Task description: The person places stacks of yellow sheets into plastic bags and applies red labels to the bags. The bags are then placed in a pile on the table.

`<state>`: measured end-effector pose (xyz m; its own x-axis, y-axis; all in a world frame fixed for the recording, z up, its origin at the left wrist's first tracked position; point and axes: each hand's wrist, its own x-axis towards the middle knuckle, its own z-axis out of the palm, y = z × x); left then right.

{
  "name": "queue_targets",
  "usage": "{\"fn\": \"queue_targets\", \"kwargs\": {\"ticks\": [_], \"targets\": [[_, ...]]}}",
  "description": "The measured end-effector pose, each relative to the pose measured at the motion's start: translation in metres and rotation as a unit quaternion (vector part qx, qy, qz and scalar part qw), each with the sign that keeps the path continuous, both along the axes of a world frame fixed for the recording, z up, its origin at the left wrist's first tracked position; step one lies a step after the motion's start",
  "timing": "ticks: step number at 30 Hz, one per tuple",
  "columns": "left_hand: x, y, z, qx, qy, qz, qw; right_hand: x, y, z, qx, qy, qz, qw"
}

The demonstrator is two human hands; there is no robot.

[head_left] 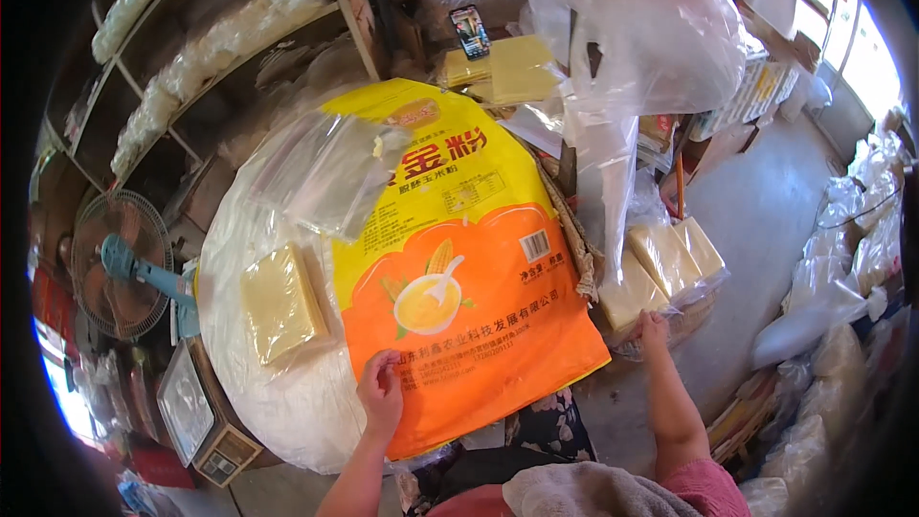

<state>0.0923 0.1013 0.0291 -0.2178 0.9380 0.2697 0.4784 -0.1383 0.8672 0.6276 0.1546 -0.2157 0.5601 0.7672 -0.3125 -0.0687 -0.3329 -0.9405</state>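
Pale-yellow packs point(665, 258) sit grouped, the right hand point(654, 327) at one's edge, its grip unclear; another wrapped pack point(282, 304) lies on the table point(225, 258); clear bags point(330, 177) look unfilled; the left hand point(381, 393) is loose, empty.

On the round table point(225, 345), a sack point(459, 249) lies to the right, with plastic bags point(330, 177) on its left rear part. A wrapped block point(280, 304) lies left of the sack. Behind it are sheet stacks point(524, 69) and a phone point(469, 32). Wrapped packs point(661, 258) sit together right of the sack; a fan point(120, 263) stands left of the table.
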Motion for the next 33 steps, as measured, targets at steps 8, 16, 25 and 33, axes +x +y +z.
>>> {"fn": "queue_targets", "kwargs": {"ticks": [8, 16, 25, 33], "targets": [[-0.007, 0.006, -0.01, 0.005, 0.017, 0.007, 1.0, 0.012, -0.092, 0.261, 0.052, -0.378, 0.144, 0.913], [-0.025, -0.004, -0.004, 0.044, 0.017, -0.01, 0.999, -0.136, -0.111, 0.469, 0.061, -0.234, 0.13, 0.962], [-0.093, 0.0, 0.016, 0.111, 0.124, 0.08, 0.983, -0.352, 0.029, 0.412, 0.262, 0.027, 0.218, 0.94], [-0.131, 0.008, 0.011, 0.123, 0.144, 0.108, 0.976, -0.523, 0.054, 0.276, 0.189, -0.002, 0.301, 0.935]]}}
